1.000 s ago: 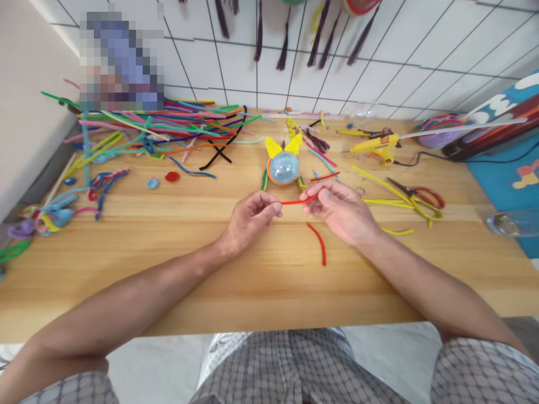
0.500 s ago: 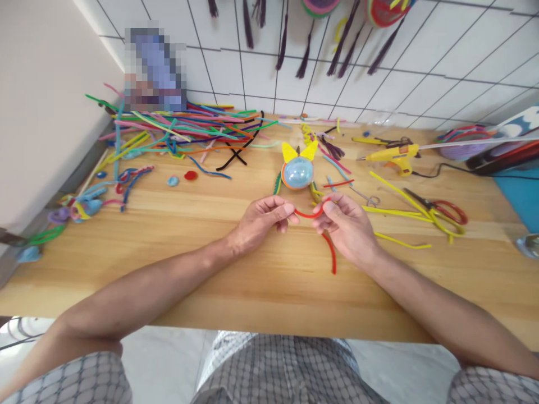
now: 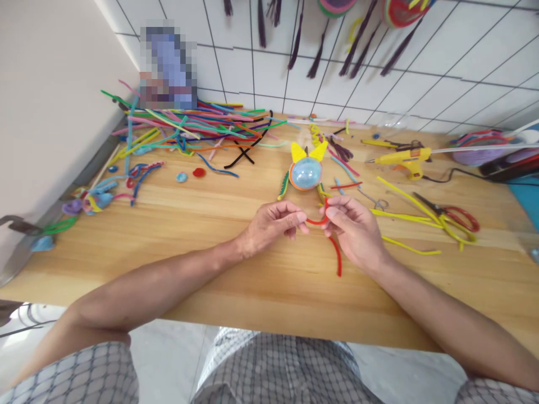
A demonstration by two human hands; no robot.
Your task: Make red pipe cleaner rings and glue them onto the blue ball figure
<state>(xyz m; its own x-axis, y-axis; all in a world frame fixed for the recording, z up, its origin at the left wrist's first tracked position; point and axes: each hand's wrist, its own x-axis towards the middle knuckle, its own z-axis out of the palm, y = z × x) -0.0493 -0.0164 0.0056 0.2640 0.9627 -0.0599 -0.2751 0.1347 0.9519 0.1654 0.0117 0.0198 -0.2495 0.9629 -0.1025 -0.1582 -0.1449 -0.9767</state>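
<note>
A short red pipe cleaner curves between my two hands above the wooden table. My left hand pinches one end between thumb and fingers. The other end, bent upward, is pinched by my right hand. Just beyond my hands stands a shiny blue egg-shaped craft figure with yellow pointed ears and green and yellow limbs. Another red pipe cleaner piece lies on the table below my right hand, its upper end partly hidden by the fingers.
A heap of coloured pipe cleaners lies at the back left. To the right are a yellow glue gun, scissors and yellow pipe cleaner strips. Red and blue discs lie left of the figure. Dark tassels hang at the back.
The view has shifted slightly left, so everything appears further right. The pipe cleaner's right end now stands up more steeply in my right fingers. Both hands keep hold of it.
</note>
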